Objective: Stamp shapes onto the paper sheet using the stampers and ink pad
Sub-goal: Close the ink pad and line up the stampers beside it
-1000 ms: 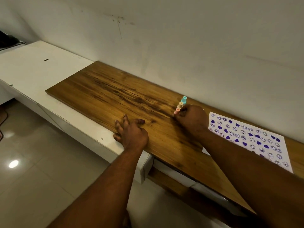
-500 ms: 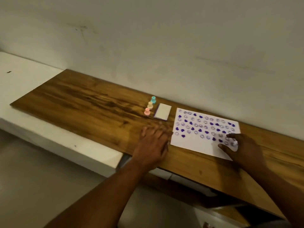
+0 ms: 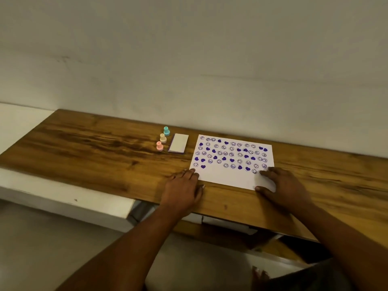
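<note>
A white paper sheet (image 3: 226,177) lies on the wooden board (image 3: 105,152), covered with purple smiley and heart prints. Left of it sits the closed ink pad (image 3: 178,143). Three small stampers stand upright in a row beside the pad: a teal stamper (image 3: 166,131), a cream stamper (image 3: 163,138) and a pink stamper (image 3: 159,145). My left hand (image 3: 182,190) rests flat at the sheet's near left corner, fingers apart. My right hand (image 3: 283,183) lies flat on the sheet's near right corner. Neither hand holds anything.
The board runs along a pale wall (image 3: 189,59) and rests on a white ledge (image 3: 63,202) at the left. Its near edge drops off to a grey floor (image 3: 42,248). Bare wood stretches left of the stampers.
My right hand let go of the stampers beside the ink pad and came down on the sheet's right corner. My left hand slid right to the sheet's left corner. The view swung right.
</note>
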{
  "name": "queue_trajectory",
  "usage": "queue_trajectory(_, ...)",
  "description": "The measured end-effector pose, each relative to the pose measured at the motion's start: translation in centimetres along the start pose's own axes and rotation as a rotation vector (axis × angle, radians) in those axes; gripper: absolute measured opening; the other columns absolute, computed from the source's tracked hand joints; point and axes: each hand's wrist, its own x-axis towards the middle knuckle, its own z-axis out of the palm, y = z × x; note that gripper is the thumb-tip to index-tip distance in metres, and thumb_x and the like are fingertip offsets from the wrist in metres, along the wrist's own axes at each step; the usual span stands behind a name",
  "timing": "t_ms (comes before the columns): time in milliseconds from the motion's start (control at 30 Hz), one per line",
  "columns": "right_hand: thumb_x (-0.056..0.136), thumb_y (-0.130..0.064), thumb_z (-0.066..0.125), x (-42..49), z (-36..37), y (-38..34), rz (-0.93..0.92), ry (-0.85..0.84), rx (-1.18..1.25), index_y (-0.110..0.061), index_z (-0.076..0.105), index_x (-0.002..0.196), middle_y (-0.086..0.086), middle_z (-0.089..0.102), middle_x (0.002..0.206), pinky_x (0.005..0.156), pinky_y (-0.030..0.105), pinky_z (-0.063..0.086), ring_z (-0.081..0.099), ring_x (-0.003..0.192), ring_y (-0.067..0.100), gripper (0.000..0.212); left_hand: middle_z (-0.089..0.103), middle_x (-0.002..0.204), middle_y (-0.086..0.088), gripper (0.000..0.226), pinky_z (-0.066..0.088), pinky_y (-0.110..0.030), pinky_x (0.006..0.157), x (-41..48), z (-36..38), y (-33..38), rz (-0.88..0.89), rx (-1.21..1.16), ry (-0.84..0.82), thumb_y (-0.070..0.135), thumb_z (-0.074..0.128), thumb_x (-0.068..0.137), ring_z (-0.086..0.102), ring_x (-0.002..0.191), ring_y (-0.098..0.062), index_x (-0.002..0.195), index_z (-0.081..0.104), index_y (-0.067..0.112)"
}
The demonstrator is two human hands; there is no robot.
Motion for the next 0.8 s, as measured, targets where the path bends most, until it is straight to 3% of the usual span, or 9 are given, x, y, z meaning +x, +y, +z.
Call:
queue_trajectory(167,0.086,-0.074,0.057,0.1,-0.3,-0.2,-0.017,-0.042,-0.015,-0.040,0.045,0.151,-0.001,0.041,0.159,0.114,0.043,0.039,0.037,0.145,0.027,0.074,0.045,0.160,0.001,0.057,0.045,-0.041,0.111,-0.3,0.3,0.1,-0.027,-0.003,0.016,0.057,0.033,0.107,0.046,0.144,-0.019,0.152,0.044,0.023)
queue_trajectory(500,0.085,-0.072,0.060,0.2,-0.3,-0.2,-0.014,-0.061,-0.013,-0.037,0.050,0.148,0.002,0.045,0.156,0.114,0.042,0.037,0.042,0.141,0.028,0.073,0.042,0.163,0.000,0.060,0.040,-0.043,0.117,-0.7,0.6,0.0,-0.014,-0.027,0.047,0.059,0.031,0.107,0.042,0.148,-0.020,0.154,0.041,0.025)
queue_trajectory(667,0.083,-0.071,0.061,0.5,-0.5,-0.6,-0.003,0.217,0.090,-0.030,0.064,0.135,0.003,0.062,0.136,0.097,0.043,0.050,0.052,0.126,0.028,0.066,0.033,0.167,0.002,0.057,0.043,-0.040,0.110,-0.3,1.2,-0.5,-0.019,-0.109,0.132,0.059,0.035,0.106,0.047,0.141,-0.020,0.154,0.042,0.029)
queue_trajectory(800,0.087,-0.070,0.059,0.9,0.9,-2.1,-0.025,0.301,0.099,-0.029,0.065,0.133,0.001,0.063,0.135,0.098,0.048,0.048,0.051,0.127,0.027,0.061,0.042,0.162,0.000,0.053,0.049,-0.042,0.103,1.0,2.2,-1.0,-0.011,-0.174,0.240,0.059,0.040,0.105,0.052,0.136,-0.021,0.147,0.053,0.029)
